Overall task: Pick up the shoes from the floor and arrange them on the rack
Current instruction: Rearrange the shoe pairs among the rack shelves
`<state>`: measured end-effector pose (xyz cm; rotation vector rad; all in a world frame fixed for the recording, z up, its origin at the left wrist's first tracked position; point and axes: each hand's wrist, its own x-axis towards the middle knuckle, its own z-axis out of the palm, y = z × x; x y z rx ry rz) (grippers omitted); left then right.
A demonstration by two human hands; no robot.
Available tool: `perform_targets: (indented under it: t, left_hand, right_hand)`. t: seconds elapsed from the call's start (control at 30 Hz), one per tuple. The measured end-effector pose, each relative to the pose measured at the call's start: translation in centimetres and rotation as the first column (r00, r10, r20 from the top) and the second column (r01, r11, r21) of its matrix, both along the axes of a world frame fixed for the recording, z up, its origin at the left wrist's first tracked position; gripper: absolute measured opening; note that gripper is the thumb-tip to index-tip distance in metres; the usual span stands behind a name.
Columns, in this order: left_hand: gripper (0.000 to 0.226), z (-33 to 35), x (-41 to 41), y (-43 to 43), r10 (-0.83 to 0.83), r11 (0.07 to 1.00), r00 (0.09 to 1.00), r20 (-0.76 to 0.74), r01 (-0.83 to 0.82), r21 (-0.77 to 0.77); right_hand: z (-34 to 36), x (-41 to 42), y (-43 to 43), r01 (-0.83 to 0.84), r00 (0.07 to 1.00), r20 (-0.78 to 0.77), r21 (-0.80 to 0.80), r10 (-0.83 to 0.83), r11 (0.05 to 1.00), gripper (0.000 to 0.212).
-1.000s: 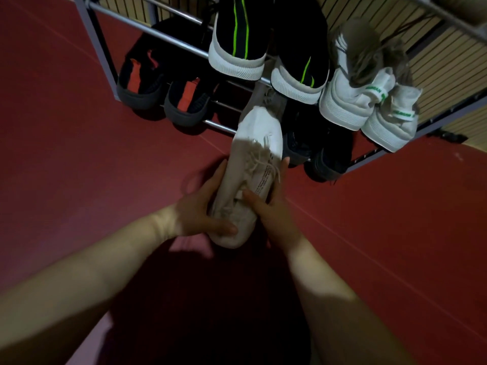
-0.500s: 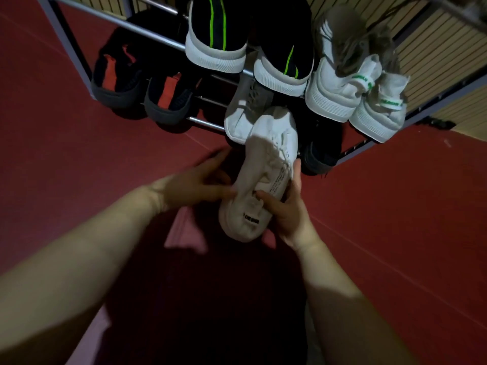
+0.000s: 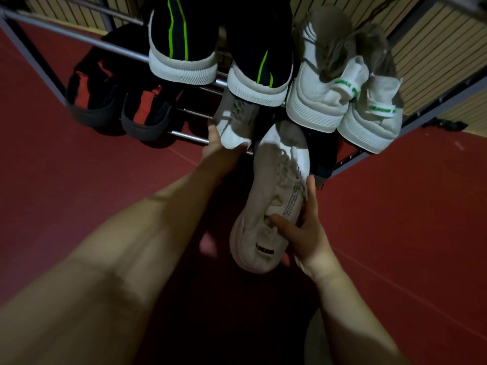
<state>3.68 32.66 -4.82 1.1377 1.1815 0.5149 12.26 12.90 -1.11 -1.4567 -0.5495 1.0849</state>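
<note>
Nearest me, the person's right hand (image 3: 303,238) grips the cream shoe (image 3: 279,180) at its heel end, with the thumb pressed into the collar and the fingers running up the right side. The shoe is held clear of the red floor (image 3: 79,180). Its long axis runs near to far: the heel sits in the hand and the toe points away at the lower tier of the rack (image 3: 79,36), leaning a little right.

A bit farther and to the left, the left hand (image 3: 221,151) cups the heel of a second cream shoe (image 3: 234,119) that already lies on that lower tier. The held toe is just to the right of it, so I'd say the carrying hand only needs to push straight ahead along the shoe's own line.

Dark shoes with red patches (image 3: 118,106) sit at the far left. Above them, black shoes with green stripes (image 3: 181,48) and white shoes (image 3: 324,101) hang their heels over the rail. The spot under the white pair is too dark to read.
</note>
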Motion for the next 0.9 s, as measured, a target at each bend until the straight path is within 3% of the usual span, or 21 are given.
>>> perform_targets:
  t: [0.1,0.17,0.33,0.43,0.53,0.73,0.9]
  left_hand:
    - [0.076,-0.1,0.6,-0.2,0.147,0.988,0.985,0.088,-0.150,0.023]
    - [0.064,0.1,0.0,-0.1,0.185,0.982,0.972,0.144,-0.186,-0.007]
    - [0.082,0.7,-5.3,0.1,0.125,0.992,0.953,0.275,-0.121,-0.029]
    - [0.078,1.5,-9.2,0.0,0.120,0.992,0.968,0.220,-0.106,-0.074]
    - [0.073,2.6,-14.2,0.2,0.000,0.991,0.975,0.222,0.029,-0.129]
    - [0.067,4.1,-24.1,2.4,-0.305,0.922,0.936,0.176,0.337,-0.191]
    - [0.090,4.5,-27.2,4.5,-0.584,0.730,0.799,0.147,0.595,-0.335]
  right_hand:
    - [-0.2,0.3,-0.1,0.000,1.000,0.025,-0.009,0.001,1.000,0.100]
    - [-0.3,0.4,0.0,-0.010,0.999,0.039,-0.022,0.011,1.000,0.102]
    - [0.0,0.0,0.2,-0.017,1.000,-0.019,-0.013,0.017,1.000,0.101]
    - [0.4,-0.1,0.5,-0.041,0.998,-0.051,-0.010,0.040,0.999,0.119]
    - [1.4,-0.4,1.1,-0.074,0.994,-0.085,-0.009,0.073,0.997,0.140]
    - [3.3,-1.8,2.3,-0.148,0.984,-0.092,0.048,0.152,0.988,0.147]
    - [3.4,-3.4,3.0,-0.224,0.972,-0.070,0.027,0.225,0.974,0.137]
